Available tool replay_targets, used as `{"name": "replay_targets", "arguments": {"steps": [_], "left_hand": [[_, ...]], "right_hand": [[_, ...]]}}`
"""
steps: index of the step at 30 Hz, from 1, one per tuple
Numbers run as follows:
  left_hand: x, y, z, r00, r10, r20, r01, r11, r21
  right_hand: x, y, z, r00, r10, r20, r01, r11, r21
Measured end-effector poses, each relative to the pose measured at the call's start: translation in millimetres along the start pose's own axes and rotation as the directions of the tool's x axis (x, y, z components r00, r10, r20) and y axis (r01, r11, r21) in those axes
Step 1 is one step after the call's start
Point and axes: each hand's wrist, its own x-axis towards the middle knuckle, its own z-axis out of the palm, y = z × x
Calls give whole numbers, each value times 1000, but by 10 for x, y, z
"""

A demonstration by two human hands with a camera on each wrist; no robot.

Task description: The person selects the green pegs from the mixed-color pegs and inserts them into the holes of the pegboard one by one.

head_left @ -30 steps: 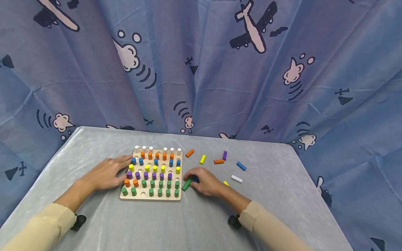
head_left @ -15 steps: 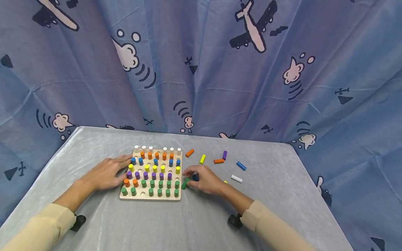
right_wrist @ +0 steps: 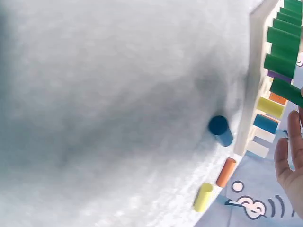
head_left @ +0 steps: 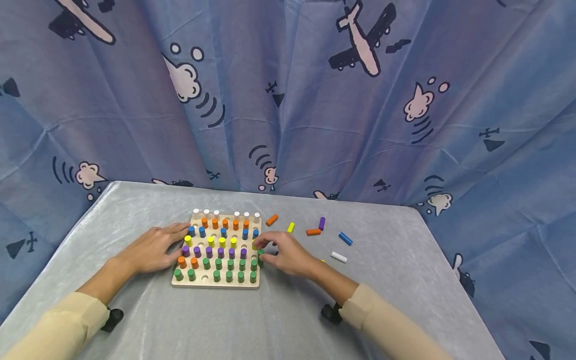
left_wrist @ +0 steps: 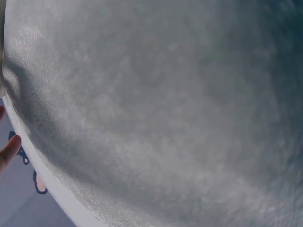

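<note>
On the table lies a wooden pegboard [head_left: 210,285] with rows of coloured pegs: white, orange, blue, yellow, purple and green. Some of its holes have no peg. My left hand [head_left: 150,248] rests at the board's left edge, fingers extended and thumb against its side. Between thumb and fingertips, my right hand [head_left: 288,253] pinches a green peg [right_wrist: 286,91] over the board's right edge. The peg is tilted in the right wrist view. A dark blue peg [right_wrist: 220,130] is on the table beside the board, hidden by the right hand in the head view.
Loose pegs are scattered right of the board: an orange peg [head_left: 272,220], a yellow peg [head_left: 291,228], a purple peg [head_left: 322,223], a blue peg [head_left: 345,238], a white peg [head_left: 339,256] and others. A patterned curtain [head_left: 306,125] hangs behind the grey-covered table [head_left: 189,325].
My right hand has lifted the green peg from the table beside the board and carried it up and left to the board's right edge. The left hand stays in place.
</note>
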Motion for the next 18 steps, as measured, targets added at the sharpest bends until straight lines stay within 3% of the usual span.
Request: {"name": "replay_targets", "arguments": {"steps": [13,18], "left_hand": [[-2,6,-16,1000,1,-8,-1,1000,0],[19,1,-14,1000,-5,4,5,1000,-4]], "right_hand": [[196,-314,-54,999,-29,19,28,999,17],[267,-386,6,996,-80,30,80,997,20]]}}
